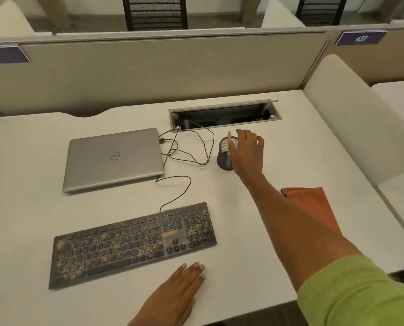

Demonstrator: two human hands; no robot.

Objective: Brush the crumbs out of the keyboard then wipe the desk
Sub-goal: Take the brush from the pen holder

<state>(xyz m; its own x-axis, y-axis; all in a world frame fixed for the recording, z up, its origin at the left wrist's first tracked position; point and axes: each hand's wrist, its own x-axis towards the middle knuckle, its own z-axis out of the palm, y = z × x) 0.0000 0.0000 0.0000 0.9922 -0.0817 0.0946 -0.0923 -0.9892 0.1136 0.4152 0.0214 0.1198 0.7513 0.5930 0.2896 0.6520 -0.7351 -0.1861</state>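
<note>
A black keyboard speckled with orange-brown crumbs lies at the front of the white desk. My left hand rests flat on the desk just in front of its right end, holding nothing. My right hand is stretched out to a black mesh cup, fingers spread over its right side. A pale handle sticks up out of the cup beside my thumb; what it belongs to is hidden. An orange cloth lies on the desk to the right, partly behind my forearm.
A shut silver laptop sits behind the keyboard, with thin black cables looping to an open cable box set in the desk. Beige partitions wall the desk at the back and right.
</note>
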